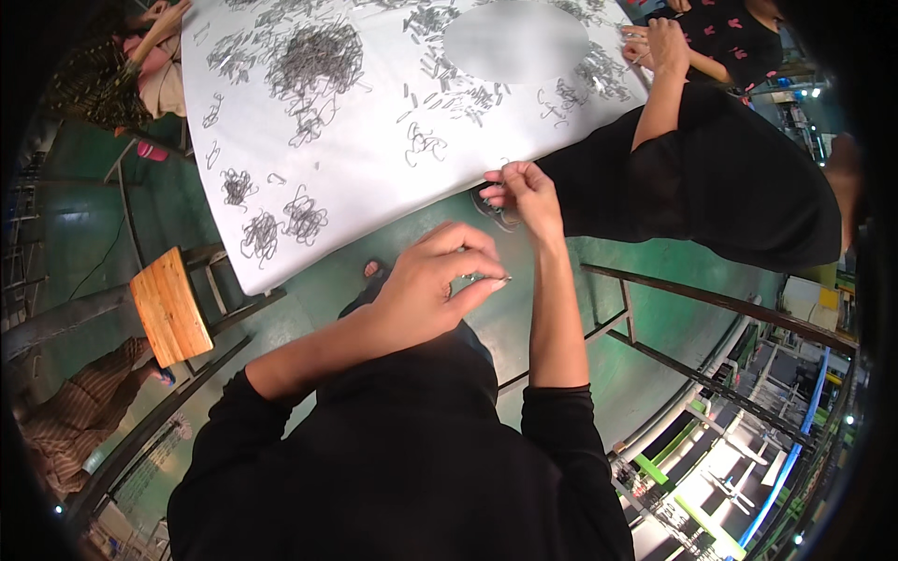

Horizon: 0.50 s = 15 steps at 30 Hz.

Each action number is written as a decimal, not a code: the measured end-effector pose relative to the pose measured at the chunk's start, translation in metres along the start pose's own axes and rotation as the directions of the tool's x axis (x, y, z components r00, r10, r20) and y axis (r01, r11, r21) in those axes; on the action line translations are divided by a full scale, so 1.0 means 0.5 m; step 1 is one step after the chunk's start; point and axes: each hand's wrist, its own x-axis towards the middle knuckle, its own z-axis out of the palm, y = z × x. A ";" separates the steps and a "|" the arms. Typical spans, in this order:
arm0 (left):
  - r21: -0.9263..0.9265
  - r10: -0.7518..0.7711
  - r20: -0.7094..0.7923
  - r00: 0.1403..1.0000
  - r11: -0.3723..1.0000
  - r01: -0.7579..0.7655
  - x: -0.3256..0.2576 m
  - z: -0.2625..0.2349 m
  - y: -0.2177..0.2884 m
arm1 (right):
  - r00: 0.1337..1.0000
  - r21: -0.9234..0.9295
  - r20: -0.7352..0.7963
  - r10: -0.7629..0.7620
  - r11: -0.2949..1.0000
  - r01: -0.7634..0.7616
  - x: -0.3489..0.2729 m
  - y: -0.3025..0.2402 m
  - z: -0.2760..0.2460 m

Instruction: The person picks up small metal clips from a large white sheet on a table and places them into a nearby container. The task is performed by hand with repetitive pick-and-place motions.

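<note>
Left hand (pixel 426 290) in front of the torso, short of the worktop (pixel 355 187); thumb and index finger clamped on a small piece (pixel 508 278). Piece sits right at the fingertips, mostly covered, a bit poking out past them toward the right. Long axis looks roughly sideways; too little shows to be sure. Visible bit: tiny, thin, dark greyish, slight glint, full shape unreadable. Right hand (pixel 533 198) at the worktop's near edge, fingers curled, thumb and index close together; can't tell if they grip anything. On the white worktop: tangled heap (pixel 318 61) of dark curved pieces, short grey strips (pixel 479 98), pale disc (pixel 514 42).
</note>
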 end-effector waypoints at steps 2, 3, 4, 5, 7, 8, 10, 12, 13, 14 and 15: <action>0.018 0.031 -0.034 0.999 0.999 -0.030 0.006 0.015 0.001 | 0.998 0.044 -0.057 -0.007 0.999 0.009 -0.011 -0.012 -0.006; 0.057 0.043 -0.040 0.998 0.998 -0.041 0.010 0.022 0.002 | 0.993 0.094 -0.006 -0.116 0.989 0.116 -0.033 -0.021 -0.009; 0.060 0.068 -0.069 0.995 0.996 -0.064 0.018 0.032 0.004 | 0.986 0.103 -0.027 -0.166 0.980 0.168 -0.058 -0.036 -0.014; 0.110 0.122 -0.063 0.991 0.987 -0.115 0.028 0.038 0.006 | 0.968 0.056 -0.046 -0.247 0.967 0.249 -0.089 -0.056 -0.020; 0.133 0.154 -0.065 0.986 0.981 -0.144 0.040 0.053 0.017 | 0.937 -0.019 -0.076 -0.342 0.940 0.342 -0.165 -0.097 -0.024; 0.095 0.147 -0.065 0.987 0.986 -0.140 0.045 0.061 0.024 | 0.928 -0.110 -0.106 -0.357 0.932 0.346 -0.207 -0.117 -0.027; 0.077 0.156 -0.029 0.987 0.985 -0.153 0.053 0.080 0.031 | 0.820 -0.354 -0.209 -0.532 0.823 0.444 -0.277 -0.136 -0.023; 0.062 0.135 0.012 0.991 0.989 -0.136 0.070 0.099 0.036 | 0.841 -0.271 -0.285 -0.459 0.881 0.389 -0.331 -0.147 -0.027; 0.069 0.171 0.032 0.985 0.983 -0.173 0.072 0.107 0.039 | 0.856 -0.220 -0.312 -0.412 0.908 0.357 -0.356 -0.145 -0.022; 0.079 0.193 0.052 0.980 0.977 -0.196 0.077 0.114 0.041 | 0.870 -0.195 -0.339 -0.357 0.932 0.306 -0.376 -0.140 -0.018; 0.091 0.212 0.071 0.975 0.972 -0.218 0.083 0.120 0.047 | 0.885 -0.174 -0.371 -0.283 0.957 0.233 -0.392 -0.136 -0.014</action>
